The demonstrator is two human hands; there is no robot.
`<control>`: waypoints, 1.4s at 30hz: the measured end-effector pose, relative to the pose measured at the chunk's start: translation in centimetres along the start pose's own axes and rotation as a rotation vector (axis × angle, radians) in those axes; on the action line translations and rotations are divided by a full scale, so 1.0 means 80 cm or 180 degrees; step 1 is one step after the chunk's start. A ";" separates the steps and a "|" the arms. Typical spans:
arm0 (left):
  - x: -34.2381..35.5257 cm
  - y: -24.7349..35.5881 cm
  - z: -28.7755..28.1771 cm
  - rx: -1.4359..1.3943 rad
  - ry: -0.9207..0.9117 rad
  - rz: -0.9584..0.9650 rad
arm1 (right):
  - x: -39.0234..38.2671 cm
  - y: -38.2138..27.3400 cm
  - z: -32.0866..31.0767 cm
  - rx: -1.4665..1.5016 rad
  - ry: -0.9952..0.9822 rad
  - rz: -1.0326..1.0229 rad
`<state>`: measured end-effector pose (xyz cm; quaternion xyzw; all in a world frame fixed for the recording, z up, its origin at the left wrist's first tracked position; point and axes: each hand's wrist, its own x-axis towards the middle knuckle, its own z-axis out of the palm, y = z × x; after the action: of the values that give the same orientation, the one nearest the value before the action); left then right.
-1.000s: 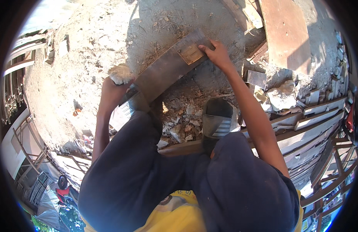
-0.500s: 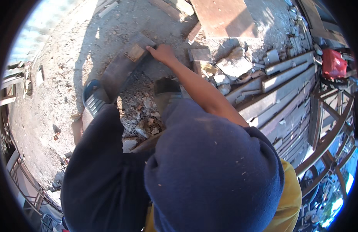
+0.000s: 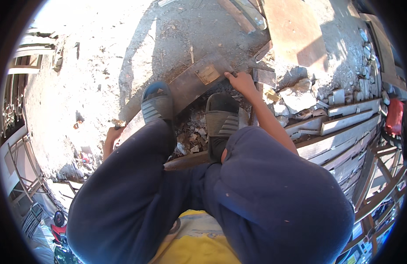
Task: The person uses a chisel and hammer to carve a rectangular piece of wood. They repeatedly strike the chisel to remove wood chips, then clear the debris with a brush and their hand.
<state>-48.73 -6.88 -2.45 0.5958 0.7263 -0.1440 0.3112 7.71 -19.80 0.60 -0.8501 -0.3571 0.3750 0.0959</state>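
A long wooden board (image 3: 192, 90) lies slantwise over the rubble under my feet, with a lighter square patch (image 3: 208, 75) close to its far right end. My right hand (image 3: 242, 83) grips that end, thumb and fingers closed at the corner. At the near left end of the board, partly hidden by my knee, my left hand (image 3: 113, 133) has its fingers curled round the edge. My left foot, in a striped slide sandal (image 3: 157, 105), presses on the board. The other sandal (image 3: 222, 119) rests on the ground just to the board's right.
Broken stones (image 3: 298, 94) and stacked planks (image 3: 339, 136) fill the right side. A flat brown sheet (image 3: 295, 33) lies at the far right, with loose timber (image 3: 237, 16) beside it. A red object (image 3: 394, 116) sits at the right rim. Wood chips and rubble (image 3: 192, 138) lie between my feet.
My view has shifted, so the scene sits further right and my right sandal and both knees show more fully. My right hand stays at the board's far end. The left hand now shows more clearly.
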 end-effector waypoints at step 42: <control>-0.188 0.610 0.154 -0.3149 0.1169 0.3512 | -0.060 0.141 -0.002 0.5525 -0.1752 0.0971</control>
<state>2.76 -13.55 5.37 0.6779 0.3434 0.4759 0.4428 11.60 -31.21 -1.44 -0.3988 0.1550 0.7087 0.5609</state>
